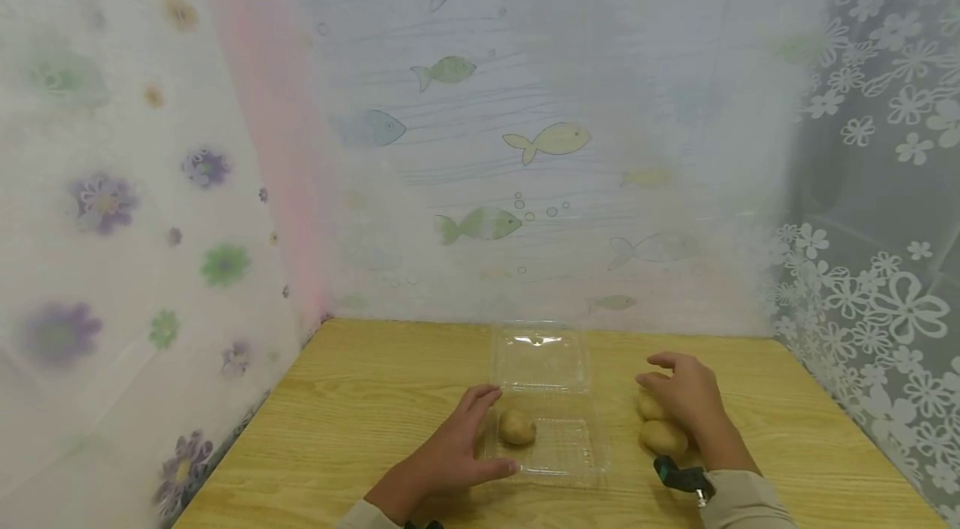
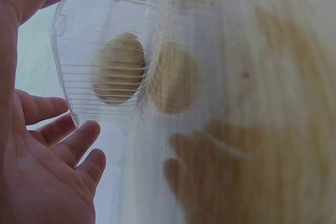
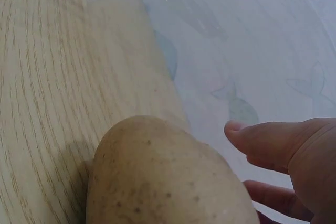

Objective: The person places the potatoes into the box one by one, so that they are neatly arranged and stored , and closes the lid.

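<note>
A transparent plastic clamshell box (image 1: 592, 450) lies on the table with its lid (image 1: 540, 366) folded back away from me. One potato (image 1: 516, 427) sits in the left part of its base. At the box's left side is my left hand (image 1: 453, 450), thumb and fingers spread around that end; the left wrist view shows the potato (image 2: 118, 69) through the ribbed wall. To the right of the box, my right hand (image 1: 692, 396) hovers over two potatoes, its fingers pointing left. The nearer potato (image 1: 663, 436) looms large in the right wrist view; the farther potato (image 1: 648, 406) is partly hidden by the hand.
The wood-grain table (image 1: 360, 396) ends at a fish-print curtain (image 1: 480, 179) behind. Flowered sheets hang along the left and right sides. A dark wrist mount (image 1: 678, 475) juts out from the right sleeve beside the nearer potato.
</note>
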Demonstrator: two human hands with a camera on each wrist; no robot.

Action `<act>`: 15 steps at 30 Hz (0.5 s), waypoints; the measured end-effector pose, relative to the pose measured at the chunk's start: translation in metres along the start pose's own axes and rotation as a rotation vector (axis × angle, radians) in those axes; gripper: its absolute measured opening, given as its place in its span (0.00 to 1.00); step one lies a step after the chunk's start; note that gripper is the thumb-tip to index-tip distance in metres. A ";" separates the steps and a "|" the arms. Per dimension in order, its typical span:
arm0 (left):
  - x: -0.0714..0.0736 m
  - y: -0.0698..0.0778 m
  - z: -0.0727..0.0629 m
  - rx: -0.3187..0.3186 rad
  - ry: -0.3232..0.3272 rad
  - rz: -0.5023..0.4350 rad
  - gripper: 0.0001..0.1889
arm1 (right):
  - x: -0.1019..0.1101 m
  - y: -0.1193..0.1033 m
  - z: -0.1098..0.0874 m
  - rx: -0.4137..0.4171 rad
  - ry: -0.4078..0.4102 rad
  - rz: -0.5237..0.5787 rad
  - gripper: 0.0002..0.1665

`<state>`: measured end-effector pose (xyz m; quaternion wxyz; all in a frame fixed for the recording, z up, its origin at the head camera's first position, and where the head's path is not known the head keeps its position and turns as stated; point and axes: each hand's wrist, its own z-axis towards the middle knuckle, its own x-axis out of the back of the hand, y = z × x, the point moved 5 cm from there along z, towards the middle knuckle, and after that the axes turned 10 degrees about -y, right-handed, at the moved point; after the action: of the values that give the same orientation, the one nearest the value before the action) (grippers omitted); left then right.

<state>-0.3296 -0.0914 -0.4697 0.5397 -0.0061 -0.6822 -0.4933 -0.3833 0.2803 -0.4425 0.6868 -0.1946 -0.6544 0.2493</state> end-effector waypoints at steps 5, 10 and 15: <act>0.000 0.000 0.000 -0.002 -0.003 0.001 0.53 | -0.001 0.008 0.002 -0.011 -0.012 -0.017 0.33; -0.001 0.000 0.000 -0.002 0.001 -0.003 0.53 | -0.003 0.012 0.003 -0.032 -0.034 -0.009 0.35; -0.001 0.000 0.000 -0.002 -0.004 -0.004 0.53 | -0.002 0.012 0.002 -0.042 -0.045 -0.008 0.35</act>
<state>-0.3291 -0.0910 -0.4700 0.5373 -0.0063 -0.6828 -0.4949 -0.3866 0.2883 -0.4512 0.6688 -0.2007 -0.6754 0.2371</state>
